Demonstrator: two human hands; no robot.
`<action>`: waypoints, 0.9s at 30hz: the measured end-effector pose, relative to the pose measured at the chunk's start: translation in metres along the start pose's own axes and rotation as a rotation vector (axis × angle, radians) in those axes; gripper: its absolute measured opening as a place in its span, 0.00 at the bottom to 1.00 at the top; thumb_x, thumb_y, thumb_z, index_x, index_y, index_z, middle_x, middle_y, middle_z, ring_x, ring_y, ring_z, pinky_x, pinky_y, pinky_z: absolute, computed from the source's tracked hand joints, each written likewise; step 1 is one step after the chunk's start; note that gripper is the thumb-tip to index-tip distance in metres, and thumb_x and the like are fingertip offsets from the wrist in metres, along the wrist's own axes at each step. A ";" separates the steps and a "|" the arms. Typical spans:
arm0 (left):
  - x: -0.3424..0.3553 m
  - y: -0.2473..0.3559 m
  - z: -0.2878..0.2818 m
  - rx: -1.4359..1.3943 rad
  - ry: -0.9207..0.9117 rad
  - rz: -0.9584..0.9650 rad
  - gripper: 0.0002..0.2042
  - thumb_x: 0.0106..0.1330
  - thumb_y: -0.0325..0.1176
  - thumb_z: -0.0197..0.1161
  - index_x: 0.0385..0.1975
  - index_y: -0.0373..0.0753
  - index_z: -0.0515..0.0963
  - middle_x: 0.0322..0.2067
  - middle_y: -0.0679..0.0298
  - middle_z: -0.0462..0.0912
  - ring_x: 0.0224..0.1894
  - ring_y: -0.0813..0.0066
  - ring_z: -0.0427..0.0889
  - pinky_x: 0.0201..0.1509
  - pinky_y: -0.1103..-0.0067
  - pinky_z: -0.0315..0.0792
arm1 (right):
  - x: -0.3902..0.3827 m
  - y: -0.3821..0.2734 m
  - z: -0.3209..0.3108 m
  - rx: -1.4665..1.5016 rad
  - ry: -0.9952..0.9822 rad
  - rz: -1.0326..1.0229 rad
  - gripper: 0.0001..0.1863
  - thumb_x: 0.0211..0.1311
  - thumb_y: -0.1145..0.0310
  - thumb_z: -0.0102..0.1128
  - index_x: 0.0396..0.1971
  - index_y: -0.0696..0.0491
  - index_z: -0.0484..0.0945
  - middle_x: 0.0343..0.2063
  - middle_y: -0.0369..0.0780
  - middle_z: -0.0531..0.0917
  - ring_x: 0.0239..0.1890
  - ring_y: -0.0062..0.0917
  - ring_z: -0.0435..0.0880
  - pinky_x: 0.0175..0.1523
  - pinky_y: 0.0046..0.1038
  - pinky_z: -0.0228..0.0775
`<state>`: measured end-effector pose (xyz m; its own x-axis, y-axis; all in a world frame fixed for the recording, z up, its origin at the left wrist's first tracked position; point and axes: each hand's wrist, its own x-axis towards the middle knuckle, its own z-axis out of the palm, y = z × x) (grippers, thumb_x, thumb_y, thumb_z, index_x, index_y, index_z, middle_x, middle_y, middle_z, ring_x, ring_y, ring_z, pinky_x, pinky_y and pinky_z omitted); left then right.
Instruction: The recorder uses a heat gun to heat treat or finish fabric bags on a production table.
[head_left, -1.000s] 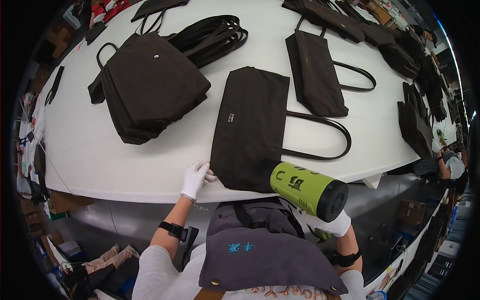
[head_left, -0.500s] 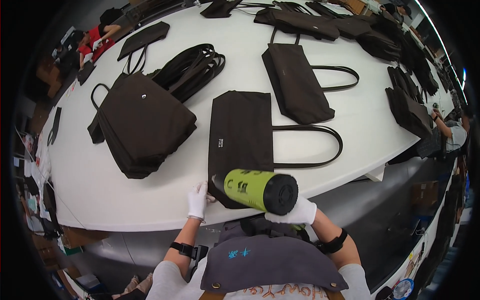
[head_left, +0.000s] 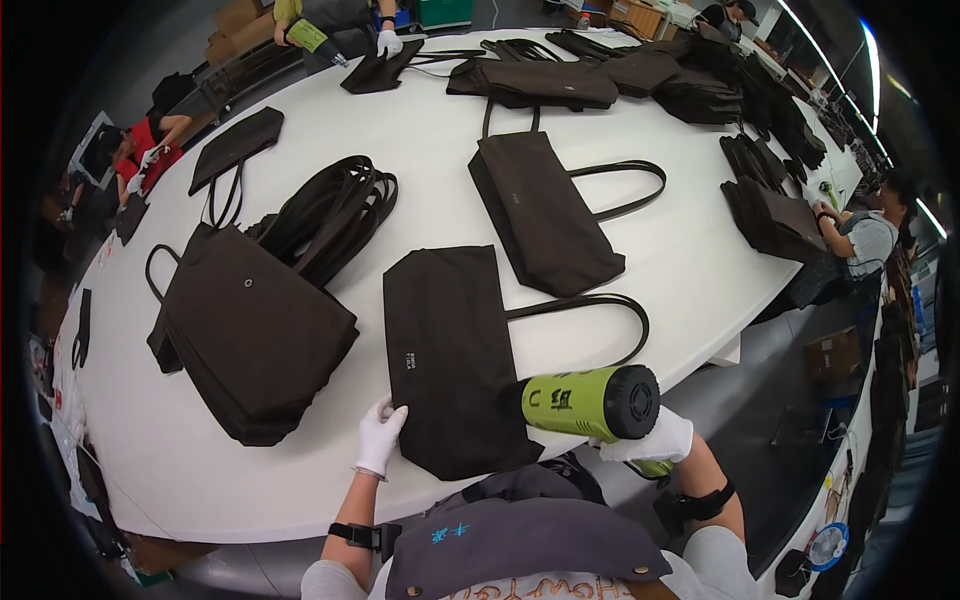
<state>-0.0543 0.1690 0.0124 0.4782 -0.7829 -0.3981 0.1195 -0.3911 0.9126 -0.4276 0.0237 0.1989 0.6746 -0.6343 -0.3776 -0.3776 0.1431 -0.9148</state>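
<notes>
A dark brown tote bag (head_left: pixel 447 350) lies flat on the white table in front of me, its strap loop (head_left: pixel 640 310) stretching right. My left hand (head_left: pixel 378 436), in a white glove, pinches the bag's lower left edge. A green heat gun (head_left: pixel 572 402) with a black rear cap is in my gloved right hand (head_left: pixel 660 440), its fingers wrapped round the handle. The gun points left, over the bag's lower right edge, and its body hides the nozzle. Most of the right-hand fingers are hidden beneath it.
On the left is a stack of dark bags (head_left: pixel 255 330) with bundled straps (head_left: pixel 345 215). Another tote (head_left: pixel 545 215) lies just beyond mine. More bags (head_left: pixel 700 85) are heaped at the far right. A co-worker's gloved hand (head_left: pixel 389 43) and several people are round the table (head_left: pixel 330 500).
The heat gun has moved right across the bag, from its lower middle to its right edge. My left hand stays at the left edge. The view has tilted up, showing a co-worker at the far side.
</notes>
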 end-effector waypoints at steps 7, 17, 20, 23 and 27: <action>0.013 0.003 0.003 -0.003 -0.032 -0.063 0.20 0.64 0.27 0.63 0.55 0.29 0.72 0.32 0.66 0.82 0.28 0.86 0.77 0.31 0.88 0.71 | 0.096 -0.018 -0.015 -0.044 0.349 -0.077 0.14 0.42 0.75 0.65 0.33 0.58 0.79 0.28 0.36 0.82 0.30 0.19 0.79 0.36 0.22 0.74; 0.017 -0.003 -0.004 0.195 0.064 -0.015 0.18 0.61 0.32 0.67 0.47 0.28 0.76 0.26 0.69 0.78 0.24 0.86 0.72 0.25 0.85 0.67 | 0.171 -0.057 0.043 0.240 -0.016 -0.203 0.16 0.41 0.80 0.66 0.34 0.59 0.76 0.25 0.38 0.81 0.28 0.19 0.79 0.32 0.22 0.74; 0.018 0.004 0.002 0.174 0.012 -0.038 0.16 0.61 0.32 0.66 0.45 0.29 0.77 0.23 0.71 0.75 0.21 0.88 0.69 0.21 0.86 0.62 | 0.173 -0.049 0.043 0.048 0.091 -0.285 0.08 0.43 0.76 0.60 0.27 0.57 0.73 0.20 0.36 0.76 0.24 0.19 0.72 0.32 0.25 0.69; 0.023 -0.014 -0.005 0.226 0.018 0.021 0.14 0.61 0.31 0.66 0.44 0.31 0.77 0.20 0.74 0.72 0.18 0.89 0.66 0.19 0.86 0.59 | 0.156 -0.035 0.039 0.028 0.145 -0.228 0.08 0.42 0.76 0.60 0.26 0.56 0.73 0.21 0.36 0.76 0.25 0.20 0.73 0.33 0.26 0.71; 0.024 -0.017 -0.004 0.125 0.026 -0.008 0.13 0.62 0.30 0.65 0.43 0.32 0.78 0.20 0.73 0.73 0.17 0.90 0.65 0.17 0.86 0.57 | 0.089 -0.022 0.023 -0.052 0.000 -0.196 0.11 0.41 0.76 0.62 0.30 0.57 0.75 0.24 0.37 0.79 0.28 0.20 0.75 0.36 0.26 0.71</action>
<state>-0.0411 0.1591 -0.0122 0.5003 -0.7671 -0.4016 0.0147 -0.4563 0.8897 -0.3447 -0.0180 0.1823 0.7381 -0.6463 -0.1934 -0.2717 -0.0223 -0.9621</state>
